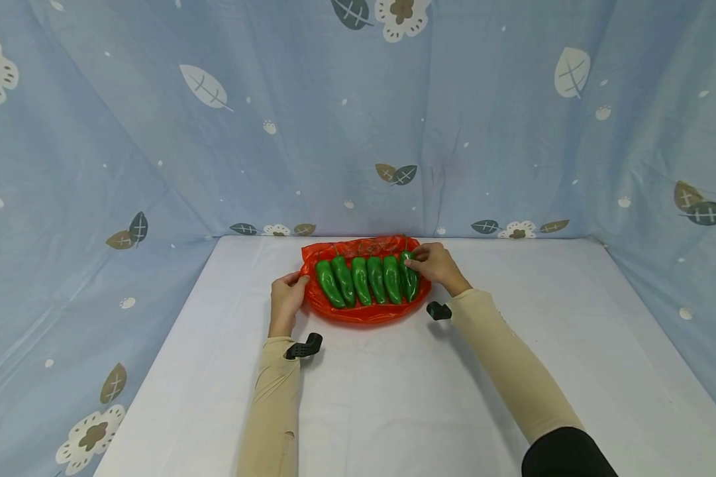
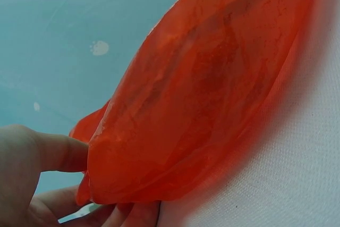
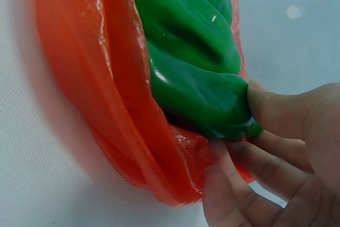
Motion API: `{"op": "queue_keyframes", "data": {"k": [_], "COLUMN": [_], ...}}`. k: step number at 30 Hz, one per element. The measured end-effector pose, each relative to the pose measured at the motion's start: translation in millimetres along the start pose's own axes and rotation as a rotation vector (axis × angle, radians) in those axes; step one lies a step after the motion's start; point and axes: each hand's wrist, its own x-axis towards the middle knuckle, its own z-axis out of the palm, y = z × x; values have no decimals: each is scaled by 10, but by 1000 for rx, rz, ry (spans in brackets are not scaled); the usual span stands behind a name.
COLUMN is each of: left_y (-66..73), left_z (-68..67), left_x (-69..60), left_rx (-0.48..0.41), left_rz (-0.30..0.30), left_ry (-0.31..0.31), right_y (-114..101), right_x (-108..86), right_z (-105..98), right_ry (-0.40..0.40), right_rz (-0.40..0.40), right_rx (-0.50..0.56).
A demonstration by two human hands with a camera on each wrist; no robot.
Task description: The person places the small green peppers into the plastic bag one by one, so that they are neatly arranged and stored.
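Note:
Several green peppers (image 1: 360,281) lie side by side in a row on a red plastic bag (image 1: 363,316), whose rim is rolled up around them. My left hand (image 1: 285,303) pinches the bag's left edge between thumb and fingers; in the left wrist view the red film (image 2: 196,94) hides the peppers. At the right end of the row, my right hand (image 1: 441,267) grips the last pepper (image 1: 409,283) near its stem end. The right wrist view shows the thumb on top of this green pepper (image 3: 202,97) and fingers beneath it.
The bag sits at the back of a white-covered table (image 1: 381,397), close to a blue patterned curtain (image 1: 310,132) that hangs behind and along both sides. A black wrist camera (image 1: 305,346) is on the left sleeve, and another black camera (image 1: 438,311) is by the right wrist.

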Motion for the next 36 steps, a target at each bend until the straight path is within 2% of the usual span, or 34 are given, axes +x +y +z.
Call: {"op": "queue_keyframes", "data": {"k": [36], "left_y": [-12], "left_z": [1], "left_x": [15], "left_rx": [-10], "left_rz": [-4], "left_ry": [-1], "right_y": [-28], "right_x": [-8], "right_z": [55], "right_ry": [-1], "right_rz": [-11], "right_rx": [-48]}}
